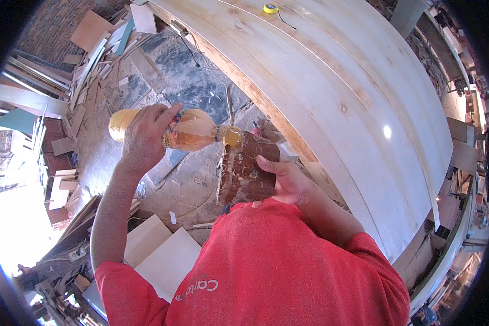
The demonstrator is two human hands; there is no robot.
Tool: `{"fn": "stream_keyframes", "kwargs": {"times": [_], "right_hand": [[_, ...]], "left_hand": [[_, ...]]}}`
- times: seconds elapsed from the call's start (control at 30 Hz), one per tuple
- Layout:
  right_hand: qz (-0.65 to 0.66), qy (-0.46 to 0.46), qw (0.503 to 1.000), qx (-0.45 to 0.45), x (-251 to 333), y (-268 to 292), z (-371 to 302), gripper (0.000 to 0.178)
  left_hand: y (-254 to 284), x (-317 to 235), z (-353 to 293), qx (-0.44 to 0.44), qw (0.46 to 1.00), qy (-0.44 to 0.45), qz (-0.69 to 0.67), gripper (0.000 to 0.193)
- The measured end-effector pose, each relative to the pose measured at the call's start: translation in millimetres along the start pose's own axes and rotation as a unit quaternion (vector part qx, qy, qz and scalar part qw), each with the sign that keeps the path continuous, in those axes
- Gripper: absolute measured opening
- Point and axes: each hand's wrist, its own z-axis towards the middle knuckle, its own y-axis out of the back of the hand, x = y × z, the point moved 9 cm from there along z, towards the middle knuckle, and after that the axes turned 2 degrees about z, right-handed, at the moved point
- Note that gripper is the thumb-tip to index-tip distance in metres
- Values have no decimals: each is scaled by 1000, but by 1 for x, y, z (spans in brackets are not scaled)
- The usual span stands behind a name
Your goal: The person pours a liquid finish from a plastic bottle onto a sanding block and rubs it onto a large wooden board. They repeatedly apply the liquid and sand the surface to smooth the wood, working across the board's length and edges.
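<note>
My left hand (pixel 146 133) is wrapped around a clear plastic bottle (pixel 193 129) of yellowish liquid with a colourful label. The bottle lies almost level, its neck pointing right. Its yellow mouth end meets the upper left corner of a brown, block-like piece (pixel 247 174) smeared with pale streaks. My right hand (pixel 288 179) grips that piece from the right, thumb on its face and the other fingers mostly hidden beneath. Whether the brown piece is hollow or solid I cannot tell, nor whether liquid is flowing.
A large pale plywood sheet (pixel 331 98) stretches along the right, with a yellow tape measure (pixel 270 8) at its far end. Board offcuts (pixel 92 30) lie at the far left. Loose cords (pixel 217 81) cross the dusty floor. Pale panels (pixel 168 255) lean near my left elbow.
</note>
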Motion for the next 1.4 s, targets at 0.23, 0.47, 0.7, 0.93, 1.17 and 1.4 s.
{"fn": "stream_keyframes", "kwargs": {"times": [0.23, 0.47, 0.7, 0.93, 1.17, 1.4], "right_hand": [[55, 3, 998, -10, -2, -18, -13, 46], [-46, 30, 997, 46, 21, -22, -15, 52], [-467, -88, 880, -25, 29, -1, -12, 52], [-448, 47, 888, -96, 112, 65, -52, 42], [-824, 271, 465, -180, 255, 57, -31, 42], [-925, 279, 203, -158, 271, 79, 66, 55]], "left_hand": [[-14, 13, -25, -13, 979, 92, -180, 57], [-26, -2, -32, -1, 971, 84, -222, 64], [-53, -13, -33, -18, 941, 171, -292, 67], [-89, 14, -82, -230, 736, 344, -536, 59], [-118, -15, -128, -272, 699, 434, -500, 63], [-138, -44, -153, -258, 689, 507, -449, 66]]}}
